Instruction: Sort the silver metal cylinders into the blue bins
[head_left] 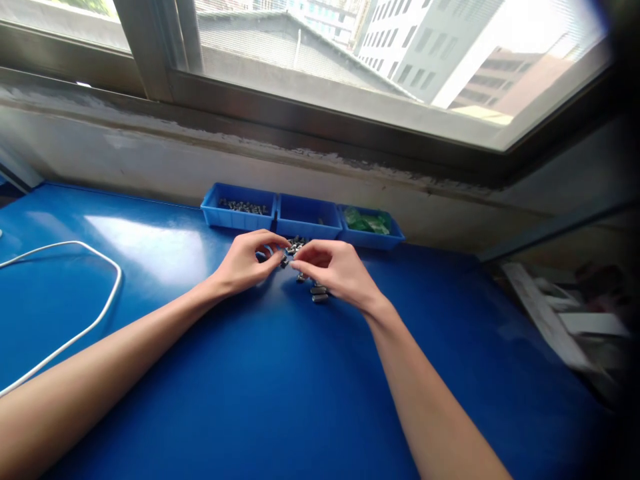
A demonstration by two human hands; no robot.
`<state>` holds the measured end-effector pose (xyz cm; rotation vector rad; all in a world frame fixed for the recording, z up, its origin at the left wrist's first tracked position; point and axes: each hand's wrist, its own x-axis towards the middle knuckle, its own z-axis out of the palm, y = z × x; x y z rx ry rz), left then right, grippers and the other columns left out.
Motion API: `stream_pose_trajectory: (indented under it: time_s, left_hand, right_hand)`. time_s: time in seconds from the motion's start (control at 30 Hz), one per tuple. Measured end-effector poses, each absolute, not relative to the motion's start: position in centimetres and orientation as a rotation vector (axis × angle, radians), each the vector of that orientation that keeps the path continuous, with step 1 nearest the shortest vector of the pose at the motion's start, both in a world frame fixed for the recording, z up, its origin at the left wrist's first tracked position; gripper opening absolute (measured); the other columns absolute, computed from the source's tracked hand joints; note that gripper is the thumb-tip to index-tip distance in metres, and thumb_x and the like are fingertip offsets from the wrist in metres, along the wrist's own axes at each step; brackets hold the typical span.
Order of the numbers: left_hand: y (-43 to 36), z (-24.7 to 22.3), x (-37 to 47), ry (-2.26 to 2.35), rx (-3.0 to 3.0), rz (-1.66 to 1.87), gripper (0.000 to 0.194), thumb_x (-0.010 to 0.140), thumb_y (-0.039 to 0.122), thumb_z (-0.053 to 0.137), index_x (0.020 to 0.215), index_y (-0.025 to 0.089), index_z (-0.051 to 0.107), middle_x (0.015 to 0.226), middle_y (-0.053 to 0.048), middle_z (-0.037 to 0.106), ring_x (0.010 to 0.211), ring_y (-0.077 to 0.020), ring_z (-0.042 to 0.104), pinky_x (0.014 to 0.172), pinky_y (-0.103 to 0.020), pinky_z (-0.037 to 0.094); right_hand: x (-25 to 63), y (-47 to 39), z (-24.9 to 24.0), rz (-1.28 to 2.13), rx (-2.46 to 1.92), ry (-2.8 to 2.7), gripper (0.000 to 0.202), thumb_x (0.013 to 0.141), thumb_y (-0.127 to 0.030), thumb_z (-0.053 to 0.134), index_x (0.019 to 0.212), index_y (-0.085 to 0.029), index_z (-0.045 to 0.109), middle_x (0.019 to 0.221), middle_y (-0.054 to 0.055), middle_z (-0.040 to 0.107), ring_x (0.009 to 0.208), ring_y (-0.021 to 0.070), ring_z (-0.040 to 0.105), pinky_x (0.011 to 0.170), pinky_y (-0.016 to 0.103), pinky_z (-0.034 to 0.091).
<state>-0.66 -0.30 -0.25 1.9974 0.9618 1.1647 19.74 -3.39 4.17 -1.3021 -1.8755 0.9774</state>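
Observation:
Both hands meet over a pile of small metal parts [296, 245] on the blue table. My left hand [255, 259] has thumb and fingertips pinched together at the pile's left side, beside a small dark part [285, 261]; whatever lies between the fingertips is too small to name. Curled the same way, my right hand [333, 267] has its thumb and index finger close together at the pile's right side, and I cannot make out what they hold. Several metal pieces [319, 299] lie just below the right hand, partly in a row.
Behind the hands stand three joined blue bins: the left bin [213, 215] holds many small metal parts, the middle bin [309, 230] a few, the right bin [373, 240] green plastic bags. A white cable [113, 293] curves over the blue table [280, 400] at left. A window ledge rises behind.

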Motion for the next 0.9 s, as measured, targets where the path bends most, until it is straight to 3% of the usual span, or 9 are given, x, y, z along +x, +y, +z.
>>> stream_pose_trajectory:
  time_s: [0.2,0.4,0.5,0.63,0.77,0.9]
  left_hand:
    - [-1.0,0.3,-0.7,0.766,1.828,1.178,0.033,0.085,0.033,0.073,0.113,0.014,0.071,0.097,-0.008,0.076,0.085,-0.0179,0.071,0.083,-0.03,0.06]
    - [-1.2,0.0,-0.5,0.796,1.777,1.242,0.029,0.079,0.039,0.08,0.093,0.015,0.074,0.092,-0.008,0.077,0.081,-0.0187,0.072,0.082,-0.03,0.06]
    - [-0.6,0.2,-0.5,0.894,1.651,1.335,0.033,0.075,0.041,0.083,0.092,0.015,0.074,0.09,-0.007,0.077,0.08,-0.0187,0.073,0.079,-0.029,0.061]
    - [1.7,0.8,-0.9,1.021,1.345,1.593,0.033,0.072,0.04,0.085,0.088,0.014,0.071,0.081,-0.007,0.077,0.074,-0.0189,0.075,0.074,-0.029,0.061]
    - [4.0,1.1,-1.4,1.012,1.1,1.69,0.037,0.064,0.033,0.089,0.087,0.014,0.068,0.075,-0.005,0.076,0.075,-0.0195,0.076,0.08,-0.032,0.062]
    - [4.1,0.9,-1.6,0.991,1.056,1.67,0.039,0.066,0.032,0.088,0.094,0.014,0.068,0.077,-0.006,0.076,0.079,-0.0195,0.076,0.085,-0.033,0.062]
  right_hand:
    - [18.5,-3.3,2.5,1.168,-1.214,-1.234,0.04,0.068,-0.05,0.086,0.085,-0.015,0.076,0.07,0.005,0.073,0.06,0.0154,0.067,0.057,0.026,0.053]
    - [17.5,-4.0,2.6,1.078,-1.204,-1.327,0.039,0.076,-0.05,0.079,0.087,-0.013,0.075,0.072,0.006,0.074,0.057,0.0152,0.066,0.053,0.026,0.05]
    - [18.3,-4.4,3.2,0.796,-1.309,-1.538,0.028,0.086,-0.044,0.07,0.09,-0.016,0.075,0.079,0.006,0.076,0.062,0.0166,0.068,0.059,0.028,0.052]
    - [19.8,-5.1,3.9,0.371,-1.352,-2.133,0.009,0.083,-0.025,0.071,0.089,-0.02,0.075,0.081,0.004,0.073,0.07,0.0173,0.065,0.066,0.029,0.05]
    - [20.1,-5.5,3.8,0.265,-1.375,-2.423,0.016,0.083,-0.015,0.065,0.094,-0.019,0.076,0.094,0.007,0.073,0.083,0.0208,0.068,0.075,0.03,0.05]
    - [19.6,-5.4,3.4,0.226,-1.401,-2.495,0.018,0.085,-0.011,0.059,0.089,-0.018,0.075,0.093,0.008,0.073,0.084,0.0214,0.068,0.078,0.031,0.05]
